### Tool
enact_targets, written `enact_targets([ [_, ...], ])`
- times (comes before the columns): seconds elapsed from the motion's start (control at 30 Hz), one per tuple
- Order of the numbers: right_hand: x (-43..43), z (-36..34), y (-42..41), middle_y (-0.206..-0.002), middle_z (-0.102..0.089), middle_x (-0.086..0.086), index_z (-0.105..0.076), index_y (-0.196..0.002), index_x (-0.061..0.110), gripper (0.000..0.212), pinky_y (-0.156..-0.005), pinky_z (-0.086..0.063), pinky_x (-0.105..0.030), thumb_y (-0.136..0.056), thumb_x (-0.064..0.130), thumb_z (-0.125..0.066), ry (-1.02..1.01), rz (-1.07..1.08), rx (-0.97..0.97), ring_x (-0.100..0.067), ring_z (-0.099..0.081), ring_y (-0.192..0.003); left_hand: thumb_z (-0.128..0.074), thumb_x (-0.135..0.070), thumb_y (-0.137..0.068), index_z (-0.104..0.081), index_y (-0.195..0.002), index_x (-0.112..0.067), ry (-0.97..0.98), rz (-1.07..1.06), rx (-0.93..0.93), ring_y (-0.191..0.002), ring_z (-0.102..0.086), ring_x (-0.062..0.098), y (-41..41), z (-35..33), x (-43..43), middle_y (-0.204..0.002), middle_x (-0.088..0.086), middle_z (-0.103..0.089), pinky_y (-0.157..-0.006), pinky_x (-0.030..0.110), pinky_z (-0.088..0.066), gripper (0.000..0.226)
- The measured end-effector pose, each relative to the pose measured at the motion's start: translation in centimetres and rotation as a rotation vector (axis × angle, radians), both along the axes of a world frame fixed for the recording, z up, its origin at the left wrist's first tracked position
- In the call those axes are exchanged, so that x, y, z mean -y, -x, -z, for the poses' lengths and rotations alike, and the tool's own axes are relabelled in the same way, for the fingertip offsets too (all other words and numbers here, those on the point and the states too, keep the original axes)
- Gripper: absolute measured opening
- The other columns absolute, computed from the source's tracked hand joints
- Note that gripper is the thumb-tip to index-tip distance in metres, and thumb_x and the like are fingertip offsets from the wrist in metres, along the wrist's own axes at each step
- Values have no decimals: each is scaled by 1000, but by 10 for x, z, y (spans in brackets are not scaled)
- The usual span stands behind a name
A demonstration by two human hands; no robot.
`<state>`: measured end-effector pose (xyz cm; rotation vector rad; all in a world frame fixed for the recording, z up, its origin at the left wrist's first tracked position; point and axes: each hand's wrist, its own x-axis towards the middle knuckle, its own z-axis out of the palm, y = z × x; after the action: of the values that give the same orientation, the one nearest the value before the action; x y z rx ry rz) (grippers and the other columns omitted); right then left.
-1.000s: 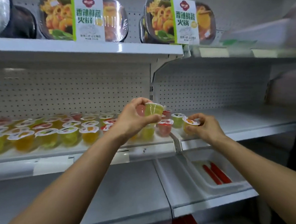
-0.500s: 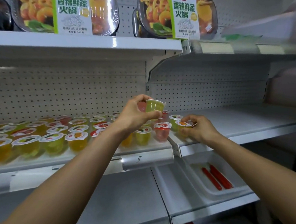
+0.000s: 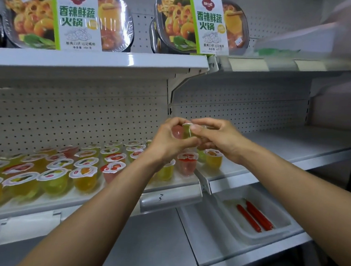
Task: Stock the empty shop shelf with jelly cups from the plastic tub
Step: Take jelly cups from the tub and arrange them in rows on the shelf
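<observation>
Above the middle shelf point(image 3: 173, 186), my left hand point(image 3: 168, 141) holds a pink jelly cup point(image 3: 177, 131) and a green jelly cup point(image 3: 188, 131) together. My right hand point(image 3: 219, 138) has come across to them and pinches the green cup's rim with thumb and fingers. Several jelly cups point(image 3: 84, 169) in yellow, green and red stand in rows on the left section of the shelf. An orange jelly cup point(image 3: 213, 158) stands alone at the left end of the right section, just under my right hand. The plastic tub is not in view.
The right section of the middle shelf point(image 3: 293, 146) is bare past the orange cup. Two boxed hotpot meals point(image 3: 68, 18) stand on the upper shelf. On the lower shelf a white tray point(image 3: 267, 235) holds two red sausages point(image 3: 254, 215).
My right hand let go of the orange cup on the right shelf section and rose to the cups in my left hand. My left hand stayed about where it was.
</observation>
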<state>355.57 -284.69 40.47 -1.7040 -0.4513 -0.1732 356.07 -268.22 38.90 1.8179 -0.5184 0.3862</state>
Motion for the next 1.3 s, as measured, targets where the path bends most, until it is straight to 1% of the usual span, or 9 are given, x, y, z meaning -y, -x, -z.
enact_targets([
  [0.2,7,-2,-12,-83,-71,-1,-72,-100,13,26,-60,-49,-25,-78,27,-78,-44,146,-8,-11,-65,-67,-78,-21,-81,-64,-119,-23,11,44,3,-98,-67,14,-5,-5,-4,-130,-2,-50,-72,19,-57,40],
  [0.3,17,-4,-23,-86,-68,1,-70,-96,14,26,-63,-43,-26,-80,34,-75,-44,345,36,-12,-59,-74,-63,-14,-93,-66,-115,-29,8,4,47,-104,-64,21,-12,-8,-7,-134,-3,-45,-83,30,-59,26],
  [0.37,27,-5,-33,-95,-65,1,-67,-97,18,24,-63,-43,-25,-81,34,-75,-43,405,43,-14,-58,-81,-56,-6,-96,-67,-111,-34,-3,-12,59,-107,-62,26,-17,-11,-6,-130,-7,-45,-88,39,-57,33],
  [0.53,47,1,-68,-110,-61,-6,-66,-109,13,30,-61,-49,-20,-82,17,-76,15,459,45,-17,-59,-88,-48,3,-98,-65,-117,-40,-33,3,44,-86,-58,19,-30,-19,0,-138,-5,-44,-84,54,-55,50],
  [0.6,52,7,-85,-110,-62,-7,-66,-109,13,32,-72,-55,-27,-79,13,-78,84,481,34,-21,-61,-95,-46,4,-98,-63,-118,-42,-38,11,32,-85,-56,8,-36,-22,2,-135,-7,-43,-85,51,-56,54],
  [0.7,59,16,-108,-112,-65,-8,-67,-104,16,33,-92,-54,-42,-75,10,-81,216,526,8,-26,-62,-101,-47,3,-97,-63,-116,-41,4,29,13,-94,-56,10,-45,-27,3,-132,-8,-44,-82,41,-59,50],
  [0.9,63,38,-135,-113,-66,-7,-69,-92,15,27,-87,-53,-32,-70,4,-83,455,518,-32,-21,-60,-100,-47,9,-93,-62,-112,-38,29,-8,-56,-101,-60,24,-67,-29,3,-133,-3,-41,-64,21,-57,54],
  [1.17,67,47,-135,-119,-61,-1,-66,-107,20,30,-82,-41,-21,-79,18,-78,605,466,-65,-17,-56,-105,-45,15,-86,-61,-113,-30,125,43,-159,-95,-61,29,-72,-23,4,-123,2,-49,-61,25,-56,55],
  [1.3,64,26,-116,-128,-60,-1,-64,-119,20,31,-84,-43,-18,-88,18,-68,408,517,102,-18,-55,-116,-45,15,-87,-63,-114,-34,121,91,-155,-92,-67,26,-60,-19,5,-126,1,-51,-61,25,-56,59],
])
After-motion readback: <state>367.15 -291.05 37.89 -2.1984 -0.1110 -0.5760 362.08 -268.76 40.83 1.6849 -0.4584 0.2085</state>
